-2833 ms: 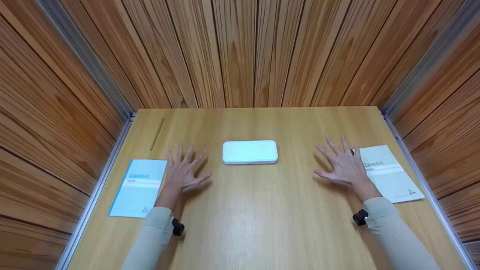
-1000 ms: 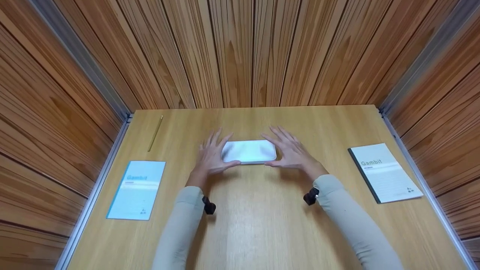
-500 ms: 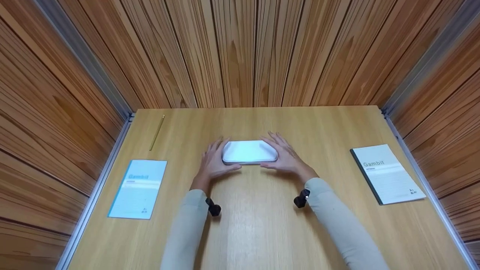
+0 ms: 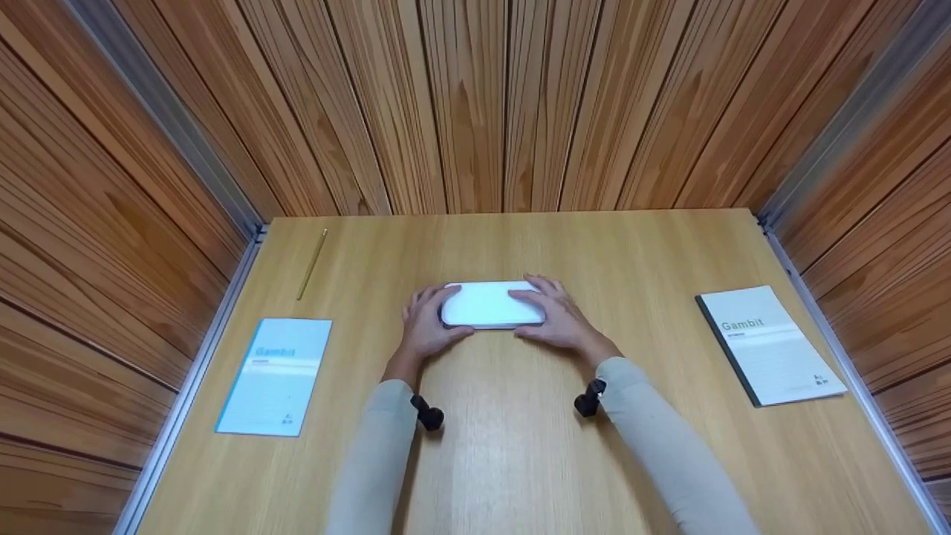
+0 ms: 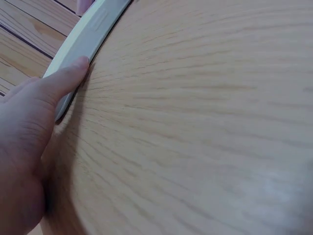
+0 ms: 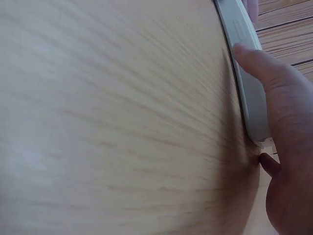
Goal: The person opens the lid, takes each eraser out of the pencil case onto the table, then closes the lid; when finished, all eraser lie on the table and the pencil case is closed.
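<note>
A flat white pencil case with rounded corners lies in the middle of the table, its top bright with glare. My left hand grips its left end, and my right hand grips its right end. Both thumbs press the near side, while fingers reach over the top at each end. In the left wrist view the left thumb lies against the front wall of the case. The right wrist view has the right thumb on that same wall, near a small raised mark. Some far-side fingers are hidden.
A blue Gambit notebook lies at left, with a pencil behind it. At right rests a white Gambit notebook with a dark spine. Wood-plank walls stand behind and beside the table.
Both hands came inward from beside the notebooks to the pencil case, spread at first. Their fingers then closed onto its ends. The case has hardly moved.
</note>
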Available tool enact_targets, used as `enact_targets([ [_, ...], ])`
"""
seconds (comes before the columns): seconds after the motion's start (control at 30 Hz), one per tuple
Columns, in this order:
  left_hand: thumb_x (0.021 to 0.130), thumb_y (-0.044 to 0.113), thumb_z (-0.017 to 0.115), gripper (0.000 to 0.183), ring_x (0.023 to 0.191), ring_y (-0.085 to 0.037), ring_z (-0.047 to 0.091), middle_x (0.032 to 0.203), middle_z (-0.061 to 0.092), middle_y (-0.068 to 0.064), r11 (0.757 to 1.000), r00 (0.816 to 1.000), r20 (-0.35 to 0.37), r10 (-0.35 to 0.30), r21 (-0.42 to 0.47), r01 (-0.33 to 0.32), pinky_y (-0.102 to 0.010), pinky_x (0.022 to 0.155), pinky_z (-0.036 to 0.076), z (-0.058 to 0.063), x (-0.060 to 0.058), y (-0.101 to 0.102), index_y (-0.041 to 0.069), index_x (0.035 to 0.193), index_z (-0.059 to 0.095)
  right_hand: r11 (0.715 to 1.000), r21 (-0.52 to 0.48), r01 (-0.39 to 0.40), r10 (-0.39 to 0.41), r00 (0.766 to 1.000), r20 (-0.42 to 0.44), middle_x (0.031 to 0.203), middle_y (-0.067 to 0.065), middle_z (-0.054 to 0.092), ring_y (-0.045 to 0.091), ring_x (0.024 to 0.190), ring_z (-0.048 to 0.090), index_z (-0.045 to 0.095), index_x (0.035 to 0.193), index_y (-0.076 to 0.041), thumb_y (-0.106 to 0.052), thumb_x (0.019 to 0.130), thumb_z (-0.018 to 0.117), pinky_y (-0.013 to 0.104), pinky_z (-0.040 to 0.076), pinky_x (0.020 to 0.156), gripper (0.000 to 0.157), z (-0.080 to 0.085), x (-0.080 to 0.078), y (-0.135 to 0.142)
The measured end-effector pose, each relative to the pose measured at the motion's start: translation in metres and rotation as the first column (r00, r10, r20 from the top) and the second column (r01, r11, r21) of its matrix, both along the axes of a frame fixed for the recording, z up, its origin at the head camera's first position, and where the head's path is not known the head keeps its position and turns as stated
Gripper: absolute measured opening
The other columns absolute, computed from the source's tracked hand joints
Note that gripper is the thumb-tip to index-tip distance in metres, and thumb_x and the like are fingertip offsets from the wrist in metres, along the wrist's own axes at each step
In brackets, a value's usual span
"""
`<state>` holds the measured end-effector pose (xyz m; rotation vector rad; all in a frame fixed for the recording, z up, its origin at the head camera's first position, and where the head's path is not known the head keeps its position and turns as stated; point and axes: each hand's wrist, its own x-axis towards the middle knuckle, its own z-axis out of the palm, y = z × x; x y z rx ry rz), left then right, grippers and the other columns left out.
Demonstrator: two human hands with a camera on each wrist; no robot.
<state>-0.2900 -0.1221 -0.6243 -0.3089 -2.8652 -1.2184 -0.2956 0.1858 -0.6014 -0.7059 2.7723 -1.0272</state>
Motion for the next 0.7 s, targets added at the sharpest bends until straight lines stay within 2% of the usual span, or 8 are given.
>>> enact_targets([
  [0.27, 0.081, 0.045, 0.102, 0.089, 0.154, -0.039, 0.046, 0.162, 0.060, -0.012, 1.000, 1.000, 0.006, 0.007, 0.014, -0.007, -0.065, 0.124, 0.027, -0.0008, 0.0000, 0.0004, 0.022, 0.157, 0.063, 1.000, -0.006, 0.009, -0.009, 1.000, -0.020, 0.174, 0.018, 0.044, 0.045, 0.159, 0.033, 0.066, 0.158, -0.028, -0.039, 0.095, 0.092, 0.071, 0.031, 0.130, 0.068, -0.0034, -0.0006, -0.0022],
  [0.53, 0.075, 0.052, 0.104, 0.091, 0.155, -0.040, 0.045, 0.160, 0.061, -0.012, 1.000, 1.000, 0.008, -0.004, 0.021, 0.003, -0.067, 0.127, 0.024, -0.0019, -0.0002, -0.0003, 0.022, 0.151, 0.065, 1.000, 0.012, 0.029, -0.028, 1.000, -0.011, 0.166, 0.016, 0.045, 0.042, 0.154, 0.034, 0.067, 0.154, -0.034, -0.047, 0.090, 0.094, 0.068, 0.030, 0.127, 0.070, -0.0052, -0.0001, -0.0075],
  [0.7, 0.075, 0.055, 0.104, 0.094, 0.153, -0.040, 0.046, 0.161, 0.063, -0.011, 1.000, 1.000, 0.007, -0.007, 0.018, 0.007, -0.065, 0.126, 0.024, -0.0029, 0.0016, -0.0008, 0.021, 0.153, 0.064, 1.000, 0.019, 0.012, -0.011, 1.000, -0.025, 0.167, 0.016, 0.047, 0.042, 0.151, 0.037, 0.066, 0.155, -0.034, -0.050, 0.090, 0.093, 0.068, 0.030, 0.125, 0.071, -0.0071, -0.0004, -0.0097],
])
